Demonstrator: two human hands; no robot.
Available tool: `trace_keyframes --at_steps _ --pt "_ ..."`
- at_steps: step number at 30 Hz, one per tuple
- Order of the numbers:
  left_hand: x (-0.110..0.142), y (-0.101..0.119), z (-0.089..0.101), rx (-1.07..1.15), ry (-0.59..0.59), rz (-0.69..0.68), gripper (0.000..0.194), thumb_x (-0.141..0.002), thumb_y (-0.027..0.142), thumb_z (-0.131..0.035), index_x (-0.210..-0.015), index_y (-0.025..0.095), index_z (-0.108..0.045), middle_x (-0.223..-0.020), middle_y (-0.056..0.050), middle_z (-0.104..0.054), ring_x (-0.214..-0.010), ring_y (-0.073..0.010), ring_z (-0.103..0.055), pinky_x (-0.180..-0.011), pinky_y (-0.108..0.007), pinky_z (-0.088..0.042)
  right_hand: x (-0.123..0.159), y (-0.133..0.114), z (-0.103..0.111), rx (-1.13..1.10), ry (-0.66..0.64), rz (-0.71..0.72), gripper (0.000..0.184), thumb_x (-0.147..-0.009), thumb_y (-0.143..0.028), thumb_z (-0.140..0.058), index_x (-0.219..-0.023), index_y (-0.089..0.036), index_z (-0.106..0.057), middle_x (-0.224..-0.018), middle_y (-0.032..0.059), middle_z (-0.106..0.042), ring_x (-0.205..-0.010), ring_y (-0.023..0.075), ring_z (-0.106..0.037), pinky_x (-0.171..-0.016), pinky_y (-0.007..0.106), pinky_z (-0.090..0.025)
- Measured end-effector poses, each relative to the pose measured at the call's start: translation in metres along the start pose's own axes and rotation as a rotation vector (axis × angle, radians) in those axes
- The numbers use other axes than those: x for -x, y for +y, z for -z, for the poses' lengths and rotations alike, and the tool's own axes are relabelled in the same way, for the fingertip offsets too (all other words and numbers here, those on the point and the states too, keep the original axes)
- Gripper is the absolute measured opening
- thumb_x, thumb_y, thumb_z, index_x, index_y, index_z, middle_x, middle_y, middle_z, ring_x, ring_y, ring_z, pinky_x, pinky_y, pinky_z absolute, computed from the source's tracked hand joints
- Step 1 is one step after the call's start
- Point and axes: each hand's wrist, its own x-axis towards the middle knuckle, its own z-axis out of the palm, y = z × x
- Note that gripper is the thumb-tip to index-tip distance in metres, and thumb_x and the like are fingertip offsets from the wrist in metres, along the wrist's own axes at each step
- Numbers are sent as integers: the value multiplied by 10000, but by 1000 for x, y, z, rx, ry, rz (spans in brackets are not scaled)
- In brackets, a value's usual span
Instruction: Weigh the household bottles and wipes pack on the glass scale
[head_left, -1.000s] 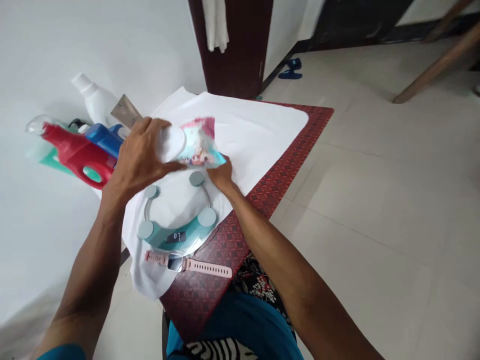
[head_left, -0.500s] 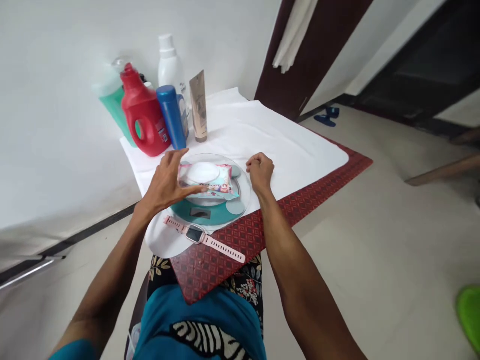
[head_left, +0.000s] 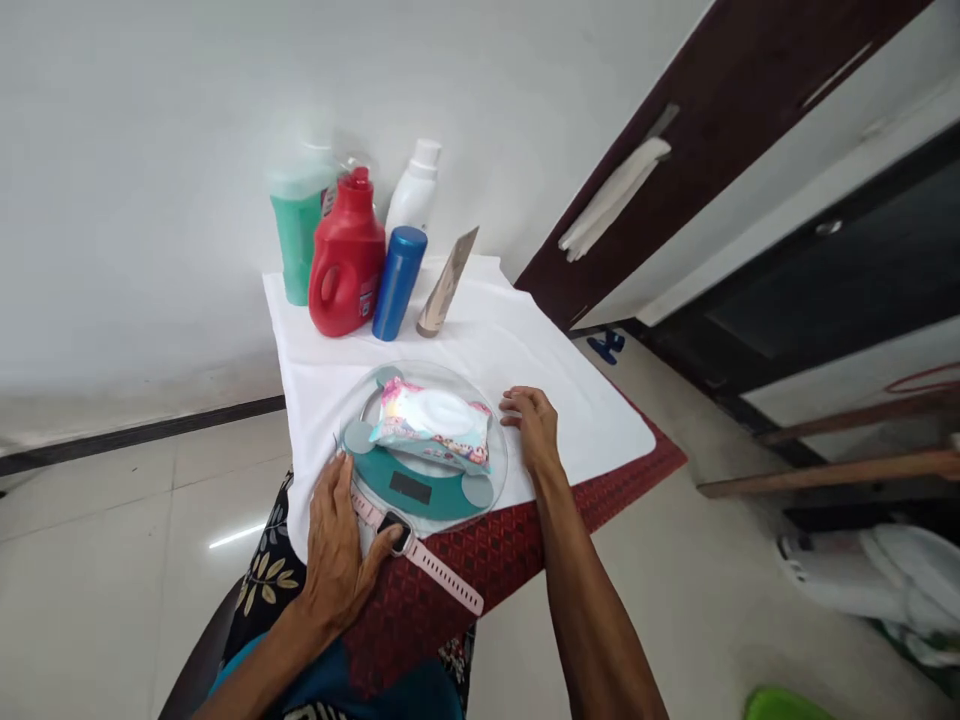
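Note:
A pack of wet wipes [head_left: 433, 420] with a white lid lies on a round glass weighing scale [head_left: 397, 483] with a teal band and a dark display. In front of the scale a pink-strapped smartwatch [head_left: 442, 575] is stretched out, partly over the red table edge. My left hand [head_left: 336, 540] is open, its fingers stretched out by the scale's left rim. Its thumb touches or hovers over the watch face; I cannot tell which. To the right of the scale, my right hand [head_left: 534, 425] rests on the white cloth, holding nothing, fingers loosely bent and a little apart.
A red detergent bottle [head_left: 346, 262], a green bottle [head_left: 295, 240], a white bottle [head_left: 411, 195], a blue bottle [head_left: 399, 285] and a beige tube [head_left: 448, 285] stand at the back by the wall. White cloth [head_left: 585, 410] covers most of the red-patterned table [head_left: 630, 460].
My left hand has left the wipes pack and come down to the watch and the scale's near left rim. The pack stays on the scale. The head view has shifted and turned.

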Motion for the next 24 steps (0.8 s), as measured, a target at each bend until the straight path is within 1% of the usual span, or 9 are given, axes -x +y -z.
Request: trace_keyframes --at_steps 2,3,6,9,12,16,20,22,24 --pt "-2 -1 1 26 -5 -11 830 -1082 476 -606 -1772 223 -221 -1668 -233 -457 -1572 -406 -470 -1231 -644 -500 4 -29 16 44 -24 77 481 -800 -637 -720 -1070 -240 -686 -1166 116 -763 -1106 289 -726 -870 439 -611" --pt "-2 -1 2 37 -9 -17 809 -1084 454 -605 -1766 224 -237 -1657 -229 -469 -1568 -402 -476 -1230 -634 -505 9 -44 23 99 -66 164 549 -819 -651 -742 -1198 -258 -683 -1306 131 -741 -1236 314 -696 -977 500 -601" --pt "-1 0 3 48 3 -19 770 -1082 413 -610 -1747 225 -271 -1624 -224 -504 -1544 -401 -502 -1218 -625 -521 32 -82 27 336 -371 407 886 -768 -653 -863 -1541 -358 -546 -1611 122 -586 -1473 360 -571 -1159 602 -527" --pt "0 3 3 44 12 -3 750 -1080 407 -611 -1732 223 -289 -1614 -227 -515 -1521 -404 -528 -1203 -615 -540 57 -91 7 571 -645 560 1166 -683 -639 -954 -1680 -390 -402 -1685 142 -515 -1554 416 -500 -1220 661 -474" --pt "-1 4 2 41 14 17 731 -1083 393 -604 -1723 216 -298 -1615 -226 -517 -1517 -392 -540 -1200 -591 -551 69 -79 -13 729 -711 607 1096 -775 -524 -917 -1702 -343 -362 -1640 178 -565 -1519 442 -540 -1196 698 -473" --pt "0 4 2 52 14 41 728 -1080 360 -606 -1727 229 -300 -1636 -216 -513 -1532 -379 -539 -1200 -570 -556 62 -73 -16 735 -674 620 792 -867 -439 -820 -1580 -302 -503 -1419 168 -717 -1301 422 -698 -1045 632 -578" --pt "3 5 0 82 16 69 750 -1075 358 -612 -1741 245 -288 -1670 -211 -493 -1565 -378 -511 -1209 -565 -548 50 -101 -18 691 -616 700 627 -884 -484 -802 -1457 -337 -593 -1323 128 -748 -1228 402 -718 -1024 591 -584" --pt "4 5 -1 83 16 76 745 -1074 359 -610 -1739 243 -295 -1671 -209 -499 -1565 -378 -512 -1208 -564 -545 42 -118 -34 665 -577 728 653 -875 -518 -821 -1460 -343 -589 -1363 124 -731 -1253 399 -701 -1043 583 -574" --pt "4 6 -1 73 13 78 737 -1073 359 -611 -1732 235 -307 -1664 -211 -510 -1561 -378 -518 -1205 -561 -546 31 -132 -63 616 -576 743 698 -853 -543 -856 -1464 -341 -586 -1415 121 -709 -1283 395 -681 -1065 575 -563"
